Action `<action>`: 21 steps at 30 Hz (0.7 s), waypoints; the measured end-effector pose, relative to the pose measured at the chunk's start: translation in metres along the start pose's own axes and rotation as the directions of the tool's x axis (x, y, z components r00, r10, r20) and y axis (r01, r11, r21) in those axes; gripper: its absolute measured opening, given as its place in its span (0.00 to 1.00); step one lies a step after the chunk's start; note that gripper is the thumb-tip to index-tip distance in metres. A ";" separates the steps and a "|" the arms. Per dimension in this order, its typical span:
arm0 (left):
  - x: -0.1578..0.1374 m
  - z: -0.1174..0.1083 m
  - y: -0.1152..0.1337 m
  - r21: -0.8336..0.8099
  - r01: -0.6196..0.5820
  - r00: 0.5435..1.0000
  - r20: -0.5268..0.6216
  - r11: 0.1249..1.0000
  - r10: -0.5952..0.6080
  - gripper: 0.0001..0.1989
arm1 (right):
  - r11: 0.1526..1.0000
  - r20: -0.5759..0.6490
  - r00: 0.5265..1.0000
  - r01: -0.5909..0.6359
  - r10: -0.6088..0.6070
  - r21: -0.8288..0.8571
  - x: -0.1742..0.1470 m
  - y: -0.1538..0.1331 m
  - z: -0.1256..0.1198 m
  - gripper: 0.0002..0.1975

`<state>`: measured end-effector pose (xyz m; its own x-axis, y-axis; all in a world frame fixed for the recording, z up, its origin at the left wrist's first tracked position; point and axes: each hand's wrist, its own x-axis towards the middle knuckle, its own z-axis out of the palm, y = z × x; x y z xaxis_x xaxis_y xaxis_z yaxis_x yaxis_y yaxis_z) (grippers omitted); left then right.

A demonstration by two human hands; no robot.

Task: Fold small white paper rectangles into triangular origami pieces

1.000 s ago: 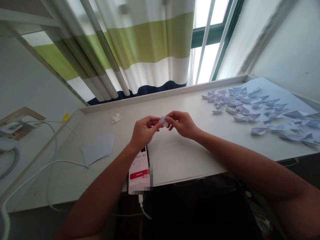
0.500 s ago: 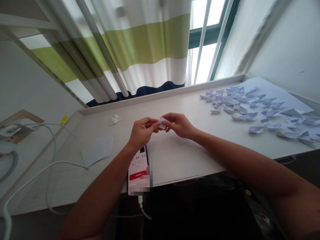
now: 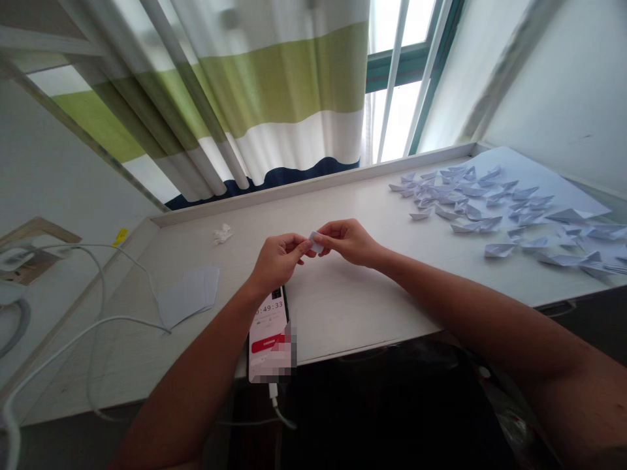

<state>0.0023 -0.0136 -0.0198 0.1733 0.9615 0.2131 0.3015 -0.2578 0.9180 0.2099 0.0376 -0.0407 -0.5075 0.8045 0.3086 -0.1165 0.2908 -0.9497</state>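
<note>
Between both hands, over the middle of the white desk, is a small folded piece of white paper (image 3: 316, 242). My left hand (image 3: 280, 260) pinches its left side between thumb and fingers. My right hand (image 3: 351, 241) grips the right side the same way, thumb on the near face. The fingers cover much of the paper, so its full shape is hidden. Many folded paper boats (image 3: 477, 225) lie spread over the right part of the desk. A stack of white paper sheets (image 3: 189, 295) rests on the left, fanned slightly.
A phone (image 3: 269, 326) showing a timer lies at the desk's front edge under my left forearm, with a charging cable (image 3: 277, 408) plugged in. A crumpled white scrap (image 3: 223, 234) sits at the back left. White cables (image 3: 105, 320) cross the left side. A large white sheet (image 3: 543, 173) lies at right.
Both hands stay close together over the desk, still holding the folded paper, with slight shifts of the fingers. The view has moved a little, and the phone's timer has advanced by one second.
</note>
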 end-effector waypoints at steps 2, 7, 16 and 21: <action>-0.001 -0.001 0.003 0.012 -0.004 1.000 0.006 1.000 0.004 0.22 | 1.000 0.020 1.000 -0.014 0.015 -0.015 -0.002 -0.004 0.000 0.28; -0.001 -0.002 0.007 -0.135 0.102 0.994 0.052 0.986 -0.096 0.22 | 0.982 -0.004 0.996 0.092 -0.094 -0.168 -0.006 -0.013 -0.002 0.24; 0.002 0.004 0.005 -0.267 0.065 0.992 -0.085 0.962 -0.091 0.22 | 1.000 -0.050 0.998 0.026 -0.025 0.012 -0.002 -0.002 -0.001 0.25; 0.005 0.007 -0.002 -0.276 -0.044 0.988 -0.156 0.960 0.000 0.20 | 0.995 -0.082 0.992 0.095 -0.094 0.009 0.000 0.000 0.001 0.21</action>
<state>0.0087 -0.0089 -0.0231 0.0246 0.9645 0.2631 0.0226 -0.2636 0.9644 0.2088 0.0369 -0.0404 -0.4228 0.8130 0.4002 -0.1720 0.3616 -0.9163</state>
